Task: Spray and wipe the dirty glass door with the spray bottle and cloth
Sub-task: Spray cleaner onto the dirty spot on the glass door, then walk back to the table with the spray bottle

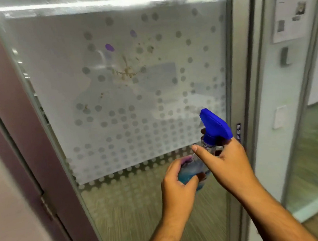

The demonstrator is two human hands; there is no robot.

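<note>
The glass door (61, 58) fills the view, frosted with a pattern of grey dots. Brownish splatter stains (126, 71) and two purple marks (109, 47) sit on its upper middle. A clear spray bottle (215, 126) with a blue trigger head and blue liquid is held low at the right, nozzle pointing up-left at the glass. My right hand (226, 162) grips its neck, with the index finger stretched out. My left hand (177, 180) cups the bottle's base; something purple, perhaps the cloth (186, 159), shows at its fingers.
A mauve door frame (17, 114) with a hinge runs down the left. A grey metal post (246, 73) borders the door on the right. Beyond it a glass wall carries a paper notice (288, 5) and a white switch (279, 117).
</note>
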